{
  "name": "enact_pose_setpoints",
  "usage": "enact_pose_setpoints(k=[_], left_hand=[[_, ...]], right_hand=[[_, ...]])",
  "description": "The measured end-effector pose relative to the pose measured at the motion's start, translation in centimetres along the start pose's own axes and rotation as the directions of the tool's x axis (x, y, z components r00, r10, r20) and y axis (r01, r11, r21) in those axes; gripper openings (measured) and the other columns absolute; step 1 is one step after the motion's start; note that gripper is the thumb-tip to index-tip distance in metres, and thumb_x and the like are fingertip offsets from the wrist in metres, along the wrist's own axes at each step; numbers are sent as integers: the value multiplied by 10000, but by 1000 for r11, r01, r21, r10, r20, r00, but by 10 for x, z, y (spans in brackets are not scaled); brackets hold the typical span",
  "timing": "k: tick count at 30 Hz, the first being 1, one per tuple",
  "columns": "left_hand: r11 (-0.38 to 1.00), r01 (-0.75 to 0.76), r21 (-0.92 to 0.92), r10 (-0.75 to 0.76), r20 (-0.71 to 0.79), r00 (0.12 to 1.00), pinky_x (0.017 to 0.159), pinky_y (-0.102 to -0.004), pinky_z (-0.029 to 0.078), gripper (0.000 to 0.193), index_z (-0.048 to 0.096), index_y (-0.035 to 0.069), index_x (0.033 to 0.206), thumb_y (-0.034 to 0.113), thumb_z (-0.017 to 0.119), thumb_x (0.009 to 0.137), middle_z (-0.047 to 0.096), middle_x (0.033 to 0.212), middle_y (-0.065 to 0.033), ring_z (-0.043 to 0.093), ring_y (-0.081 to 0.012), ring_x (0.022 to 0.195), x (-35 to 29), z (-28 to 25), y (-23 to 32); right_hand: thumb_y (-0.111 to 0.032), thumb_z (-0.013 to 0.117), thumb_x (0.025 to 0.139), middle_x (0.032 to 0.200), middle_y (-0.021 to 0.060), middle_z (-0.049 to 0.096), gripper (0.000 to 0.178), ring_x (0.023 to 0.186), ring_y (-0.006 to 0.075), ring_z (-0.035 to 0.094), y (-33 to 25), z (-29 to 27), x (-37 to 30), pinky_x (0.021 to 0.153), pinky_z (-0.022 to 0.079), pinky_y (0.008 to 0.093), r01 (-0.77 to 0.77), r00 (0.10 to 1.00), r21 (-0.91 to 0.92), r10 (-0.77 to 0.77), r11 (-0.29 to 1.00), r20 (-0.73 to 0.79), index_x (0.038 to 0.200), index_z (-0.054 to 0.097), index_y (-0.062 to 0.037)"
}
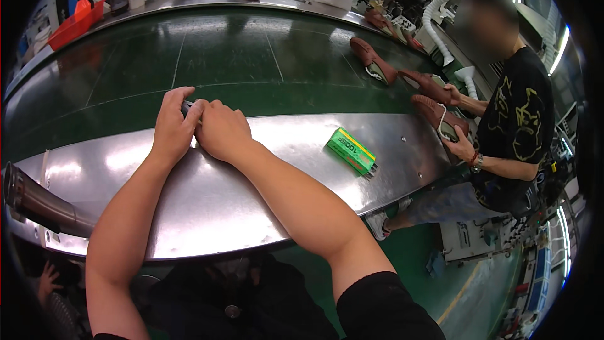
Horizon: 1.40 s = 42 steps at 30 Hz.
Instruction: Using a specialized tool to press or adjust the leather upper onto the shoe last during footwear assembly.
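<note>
My left hand (173, 121) and my right hand (221, 130) are close together over the inner edge of the steel ledge (207, 208), beside the green belt. Between them shows a small dark grey thing (187, 107), mostly covered by my fingers, so its kind is hidden. My left thumb and fingers close on it. My right fingers are curled in toward it, their tips out of sight. To the right of my right forearm lies a green and yellow box (350, 150), with several dark tips poking from its near end.
At the right a co-worker (513, 107) holds brown shoes (434, 113); another brown shoe (372, 61) lies on the green belt (220, 56). A round metal tube (44, 201) juts in at the left. An orange bin (75, 23) stands at the far left.
</note>
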<state>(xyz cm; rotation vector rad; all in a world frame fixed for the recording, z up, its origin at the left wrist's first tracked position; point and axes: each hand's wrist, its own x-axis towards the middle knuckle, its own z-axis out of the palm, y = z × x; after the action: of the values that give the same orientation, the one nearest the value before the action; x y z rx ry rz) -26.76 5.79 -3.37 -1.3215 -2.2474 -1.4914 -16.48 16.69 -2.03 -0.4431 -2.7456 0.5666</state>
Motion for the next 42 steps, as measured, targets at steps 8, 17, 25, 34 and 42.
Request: enact_pose_setpoints(k=[8,17,25,34,42], left_hand=[[1000,12,7,-12,13,1000,1071,-403,450,417,601,-11,1310,270,646,1005,598,1322,-200,588,-357,1239,-5,2,-2],[1000,14,16,-14,3,1000,1078,-412,447,406,600,-4,1310,257,640,1002,594,1335,-196,584,-359,1249,-24,8,-3],[1000,-5,2,5,-2,1000,1066,-410,453,390,600,-2,1310,242,634,1007,595,1330,-191,589,-355,1234,-32,12,-3],[994,-85,75,90,-67,994,1066,-432,454,365,617,14,1295,222,647,996,609,1346,-189,585,-372,1258,-28,20,-7],[986,-165,18,166,-78,983,1059,-403,464,302,630,10,1294,173,594,1042,635,1308,-174,613,-340,1219,-27,18,3]], right_hand=[[-284,523,1008,1140,177,681,303,1059,382,664,2,4,-4,887,495,521,-5,1000,3,5,1000,8,1217,603,-79],[-264,582,985,1163,169,679,313,1076,349,668,4,13,-17,913,492,500,-26,998,-7,27,1000,52,1219,606,-58],[-254,563,987,1143,167,679,299,1070,345,668,7,17,-25,905,493,503,-1,1000,-39,3,999,30,1208,600,-56],[-227,609,941,1136,163,685,322,1061,350,676,12,22,-23,894,489,511,7,1000,11,-6,1000,-8,1212,608,-54],[-235,684,862,1142,141,690,273,1091,345,651,6,20,-25,922,454,508,113,987,117,-126,987,104,1071,713,-61]])
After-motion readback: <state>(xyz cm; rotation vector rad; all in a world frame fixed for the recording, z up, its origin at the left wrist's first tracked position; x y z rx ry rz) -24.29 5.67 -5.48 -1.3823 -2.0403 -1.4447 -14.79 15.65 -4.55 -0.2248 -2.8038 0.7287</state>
